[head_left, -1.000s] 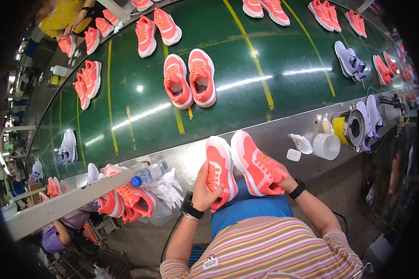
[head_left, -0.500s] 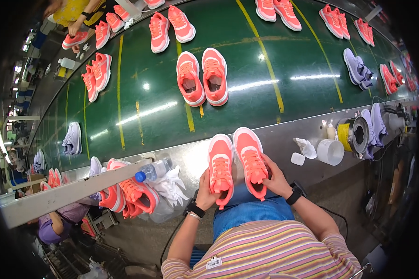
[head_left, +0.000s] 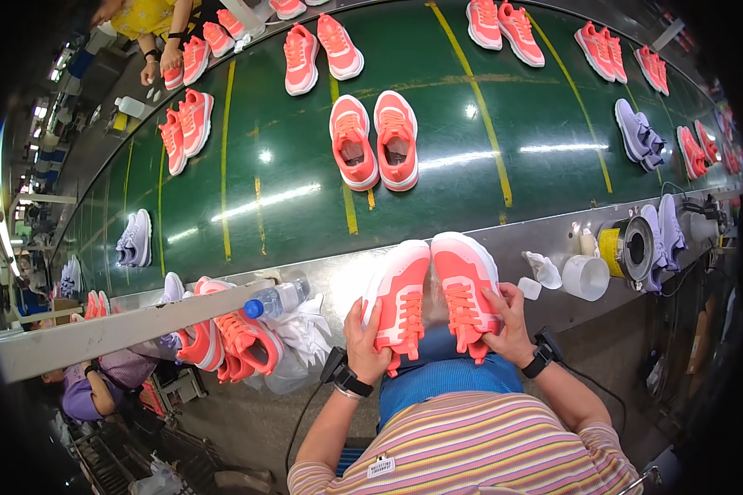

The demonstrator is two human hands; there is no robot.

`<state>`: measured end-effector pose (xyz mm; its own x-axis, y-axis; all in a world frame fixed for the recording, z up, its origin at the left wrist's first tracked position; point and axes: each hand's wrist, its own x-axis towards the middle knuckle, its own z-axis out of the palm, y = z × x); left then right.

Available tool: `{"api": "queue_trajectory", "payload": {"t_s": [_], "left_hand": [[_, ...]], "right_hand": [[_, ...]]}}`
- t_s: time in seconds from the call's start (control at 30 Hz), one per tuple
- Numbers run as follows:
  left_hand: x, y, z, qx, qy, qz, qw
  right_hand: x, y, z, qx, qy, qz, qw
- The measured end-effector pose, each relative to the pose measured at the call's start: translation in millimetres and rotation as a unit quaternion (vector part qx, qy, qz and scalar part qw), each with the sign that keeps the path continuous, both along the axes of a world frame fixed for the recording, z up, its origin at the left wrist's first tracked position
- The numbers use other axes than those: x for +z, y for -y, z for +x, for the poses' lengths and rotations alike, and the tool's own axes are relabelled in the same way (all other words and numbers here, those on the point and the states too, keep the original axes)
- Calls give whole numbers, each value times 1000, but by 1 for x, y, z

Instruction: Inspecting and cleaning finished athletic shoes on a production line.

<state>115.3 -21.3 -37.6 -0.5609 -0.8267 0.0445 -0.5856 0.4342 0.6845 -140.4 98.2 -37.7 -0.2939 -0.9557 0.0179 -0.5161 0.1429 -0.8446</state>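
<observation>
A pair of coral sneakers with white soles is in my hands over the near metal edge of the line, toes pointing away from me. My left hand [head_left: 366,341] is closed round the heel and outer side of the left sneaker [head_left: 402,297]. My right hand [head_left: 510,328] grips the right sneaker [head_left: 464,289] at its outer side and heel, thumb toward the heel. Both sneakers are tilted so their inner sides and laces show, with the toes close together. Beyond them another coral pair [head_left: 355,144] stands on the green conveyor belt [head_left: 297,169].
A water bottle [head_left: 276,300], white cloth [head_left: 303,328] and piled coral sneakers [head_left: 252,340] lie left of me behind a metal bar [head_left: 132,326]. At right stand a white cup [head_left: 585,277], a tin [head_left: 627,247] and lavender sneakers [head_left: 670,227]. A co-worker's hand [head_left: 171,59] is across the belt.
Both sneakers have turned and tilted in my hands, showing their inner sides, and my grips have shifted round them. The view has shifted slightly. Across the belt, the co-worker's hands have moved.
</observation>
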Motion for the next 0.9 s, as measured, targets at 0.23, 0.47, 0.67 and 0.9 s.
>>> {"api": "queue_trajectory", "payload": {"t_s": [0.23,0.47,0.67,0.9], "left_hand": [[8,-7,-16,35,56,-66,996],[-8,-9,-31,-22,92,-35,995],[-50,19,3,33,-10,200,979],[-26,24,-7,6,-14,374,927]], "right_hand": [[13,3,6,-12,-69,13,997],[9,12,17,65,-135,16,989],[-15,9,-61,-235,-145,13,961],[-59,3,-104,-244,-142,28,959]]}}
